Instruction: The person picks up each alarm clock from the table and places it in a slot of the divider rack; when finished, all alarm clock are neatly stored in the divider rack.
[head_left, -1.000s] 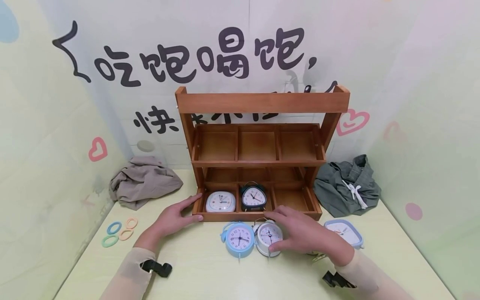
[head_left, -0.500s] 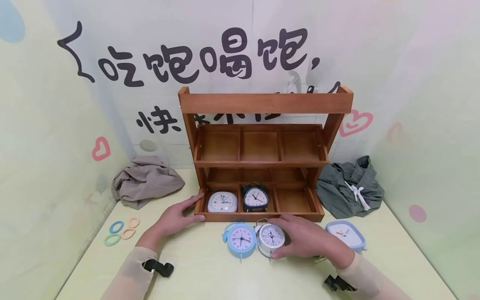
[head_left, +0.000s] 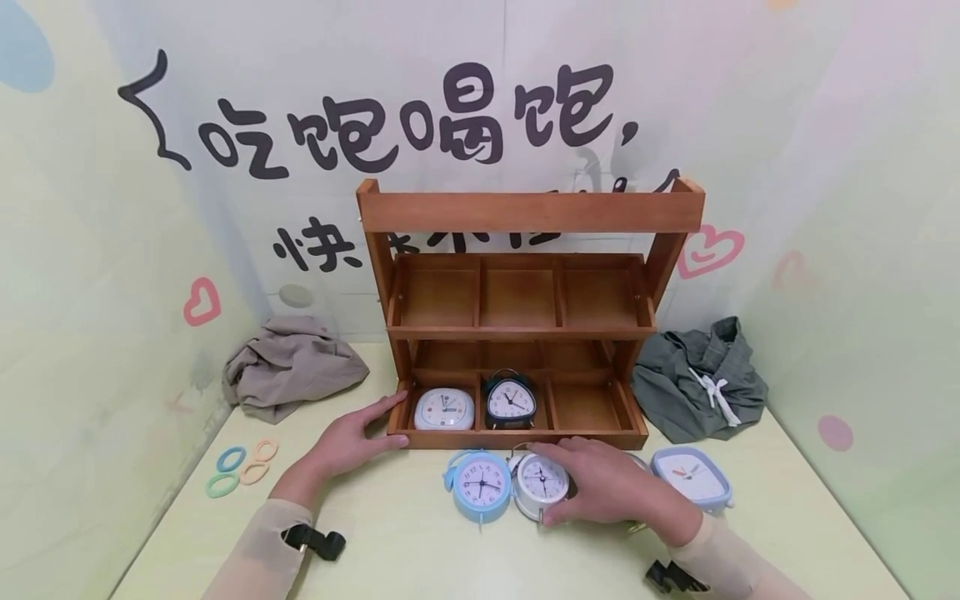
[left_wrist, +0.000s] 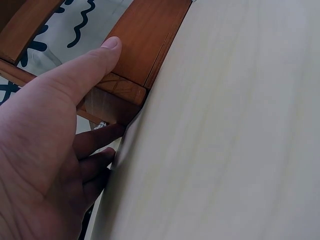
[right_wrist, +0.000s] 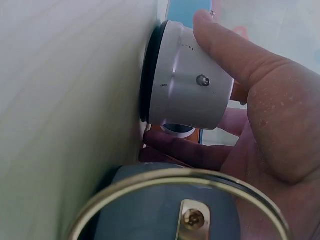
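In the head view, my right hand holds a white twin-bell alarm clock by its side. The right wrist view shows the thumb on one side of its white case and fingers behind it. Touching it on the left is a light blue alarm clock, also face up on the table. My left hand rests against the left front corner of a brown wooden shelf, thumb on the front board. In the bottom tier sit a white oval clock and a black triangular clock, in the left and middle compartments.
A lavender square clock lies right of my right hand. Beneath that hand is a grey clock with a gold handle, mostly hidden in the head view. Crumpled cloths flank the shelf; several coloured rings lie at left.
My right thumb and fingers have settled around the right side of the white alarm clock, which stays in about the same place. The left hand keeps its place on the shelf corner.
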